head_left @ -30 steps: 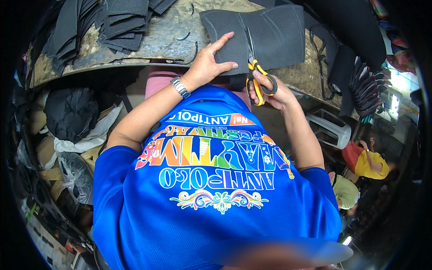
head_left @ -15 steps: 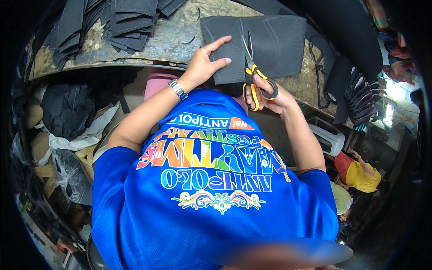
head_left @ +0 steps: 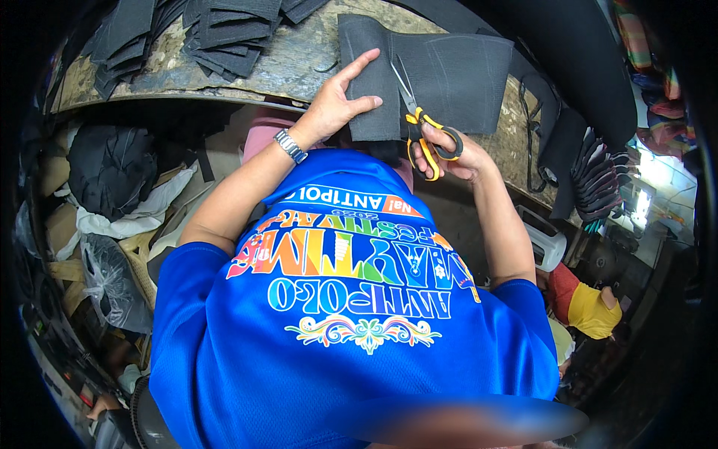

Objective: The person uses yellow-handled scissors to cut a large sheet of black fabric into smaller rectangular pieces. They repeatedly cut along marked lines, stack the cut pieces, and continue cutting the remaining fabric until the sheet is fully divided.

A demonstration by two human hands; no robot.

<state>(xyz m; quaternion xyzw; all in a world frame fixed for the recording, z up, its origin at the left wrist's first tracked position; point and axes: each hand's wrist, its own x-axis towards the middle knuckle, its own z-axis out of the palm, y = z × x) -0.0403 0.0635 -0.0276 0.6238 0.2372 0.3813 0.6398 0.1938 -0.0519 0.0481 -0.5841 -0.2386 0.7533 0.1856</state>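
Note:
A dark grey sheet of fabric-like material (head_left: 467, 82) with pale marked lines lies at the table's front edge, partly overhanging it. My left hand (head_left: 336, 105), wearing a metal-band watch, rests on the sheet's left part. Its thumb and index finger are stretched apart; the other fingers are mostly hidden. In my right hand (head_left: 467, 159) are scissors (head_left: 411, 116) with yellow and black handles, my fingers in and around the loops. Their blades are slightly parted and lie against the sheet just right of my left fingertips, where its left part stands slightly raised.
Stacks of cut dark pieces (head_left: 232, 37) sit on the worn wooden table (head_left: 292, 71) at the far left. A large black roll (head_left: 576, 52) and a bundle of dark strips (head_left: 598, 176) are at the right. Black cord (head_left: 532, 135) hangs nearby. A person in yellow (head_left: 594, 310) is lower right.
The scissor blades have swung left, and the sheet's left part has lifted and shifted away from its right part. My left hand stays on the sheet, slightly higher in view.

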